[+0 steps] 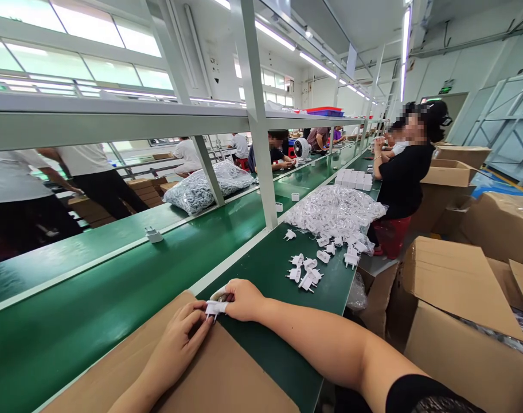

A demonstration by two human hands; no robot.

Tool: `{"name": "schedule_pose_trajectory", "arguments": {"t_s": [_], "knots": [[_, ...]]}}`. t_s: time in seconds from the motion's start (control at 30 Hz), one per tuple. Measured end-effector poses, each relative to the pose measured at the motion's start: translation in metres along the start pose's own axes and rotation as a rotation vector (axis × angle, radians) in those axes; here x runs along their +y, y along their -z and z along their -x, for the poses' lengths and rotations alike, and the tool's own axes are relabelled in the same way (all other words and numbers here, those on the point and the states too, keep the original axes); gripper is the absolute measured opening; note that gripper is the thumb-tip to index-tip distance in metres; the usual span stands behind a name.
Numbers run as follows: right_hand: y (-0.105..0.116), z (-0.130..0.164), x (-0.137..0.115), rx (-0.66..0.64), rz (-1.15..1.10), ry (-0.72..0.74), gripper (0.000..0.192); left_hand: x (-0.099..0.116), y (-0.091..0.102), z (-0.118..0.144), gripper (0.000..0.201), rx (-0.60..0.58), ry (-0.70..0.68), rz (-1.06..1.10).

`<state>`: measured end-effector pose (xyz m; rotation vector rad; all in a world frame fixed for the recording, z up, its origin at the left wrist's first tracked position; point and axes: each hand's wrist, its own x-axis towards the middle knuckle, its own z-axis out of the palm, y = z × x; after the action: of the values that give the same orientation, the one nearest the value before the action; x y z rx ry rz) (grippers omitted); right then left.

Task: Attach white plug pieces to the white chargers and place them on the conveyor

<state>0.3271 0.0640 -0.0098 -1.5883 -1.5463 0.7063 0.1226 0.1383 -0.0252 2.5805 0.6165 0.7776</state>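
At the near edge of the green bench (pixel 261 269), both hands meet over one small white plug part (pixel 213 308). The left hand (pixel 175 344) lies on a brown cardboard sheet (pixel 227 378), its fingertips pinched on the part from the near side. The right hand (pixel 243 299) closes on it from the far side, with what looks like white tape on one finger. Both are therefore clamped on the same piece, which sits just above the cardboard's far edge; its exact orientation is hidden by the fingers.

Judgement on workmanship: the piece is small, so a firm two-sided pinch close to the body, with wrists resting on the bench as now, should give the steadiest control. Pressing or turning would best be done squarely, to spare the prongs.

Just beyond the right hand, a loose scatter of white plug parts (pixel 307 272) lies on the bench, and beyond these a clear bag of the same parts (pixel 336 209). A single charger body (pixel 153 234) stands on the conveyor belt (pixel 115 275) to the left. Open cardboard cartons (pixel 459 287) stand at the right. A seated co-worker in black (pixel 403 172) works further along; other people sit across the line.
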Motion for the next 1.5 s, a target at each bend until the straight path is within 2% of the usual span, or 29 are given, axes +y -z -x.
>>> {"name": "schedule_pose_trajectory", "arguments": {"t_s": [0.17, 0.57, 1.03, 1.5], "knots": [[-0.0015, -0.0009, 0.0015, 0.009, 0.003, 0.003, 0.029, 0.0007, 0.0013, 0.0, 0.044, -0.018, 0.027, 0.003], [-0.0014, -0.0016, 0.0019, 0.0, -0.003, 0.003, 0.027, -0.0051, 0.0006, 0.0007, 0.042, -0.017, -0.007, -0.041], [-0.0021, -0.0025, 0.0028, -0.001, 0.004, 0.006, 0.03, 0.0029, 0.0026, -0.0017, 0.044, -0.013, -0.006, -0.036], [-0.0044, -0.0027, 0.0041, 0.015, -0.099, -0.015, 0.029, -0.0051, -0.0018, 0.0014, 0.041, -0.007, 0.004, -0.038]]}}
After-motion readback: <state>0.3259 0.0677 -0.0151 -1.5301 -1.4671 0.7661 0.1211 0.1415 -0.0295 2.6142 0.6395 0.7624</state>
